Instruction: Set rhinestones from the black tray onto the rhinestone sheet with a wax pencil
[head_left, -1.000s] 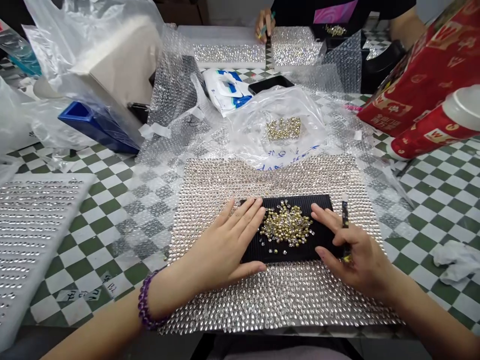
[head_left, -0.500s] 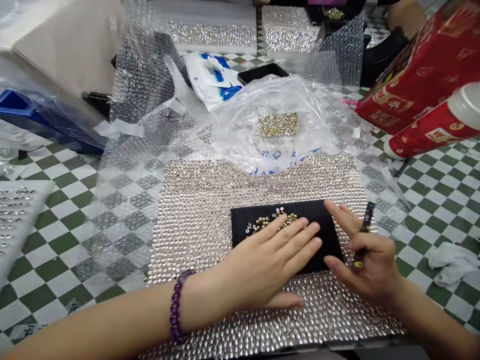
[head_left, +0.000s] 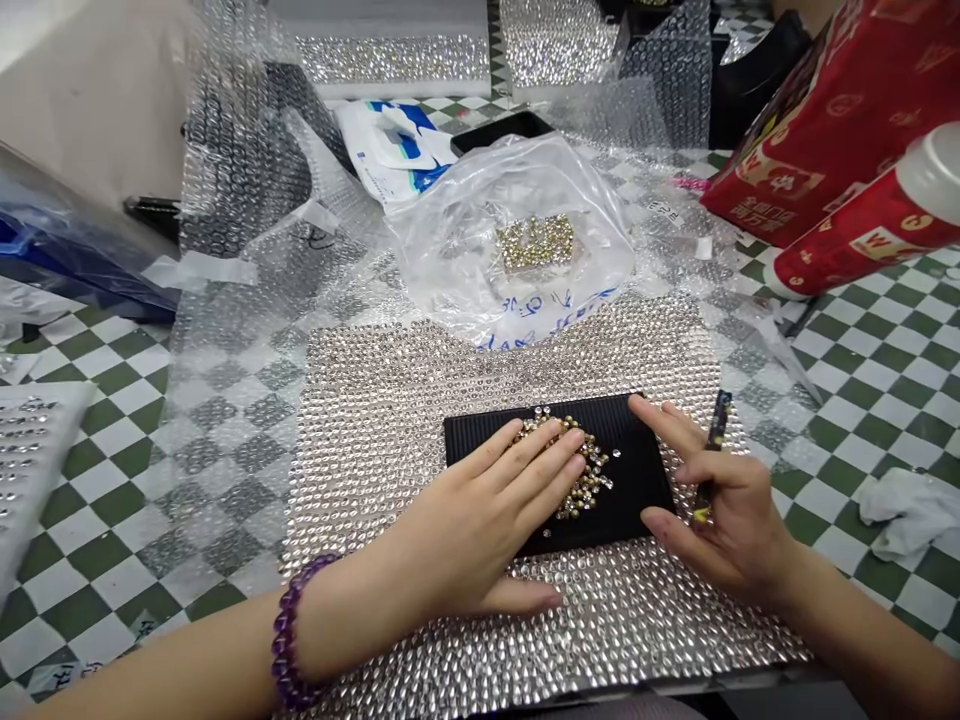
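My left hand [head_left: 499, 490], a purple bead bracelet [head_left: 289, 630] at its wrist, lies flat with fingers stretched over loose gold and clear rhinestones [head_left: 581, 490]. The stones sit on a black ribbed tray [head_left: 630, 490], partly hidden by that hand. At the tray's right end, my right hand [head_left: 724, 520] touches the edge with thumb and fingertips. Tucked between its fingers is a slim dark tool with yellow specks [head_left: 718, 425], its kind not clear. Under the tray spreads a sheet of rows of sparkling rhinestones [head_left: 367, 450].
Behind the sheet lies a clear plastic bag [head_left: 442, 250] with gold stones [head_left: 536, 242]. Bubble wrap [head_left: 232, 130], a wipes pack [head_left: 390, 145] and a phone-like black object [head_left: 499, 130] are farther back. A red cup [head_left: 855, 235] and red bag [head_left: 817, 120] stand right.
My left hand has slid left across the tray, uncovering more stones, which now lie spread toward the middle. My right hand stays at the tray's right end. The view has shifted slightly.
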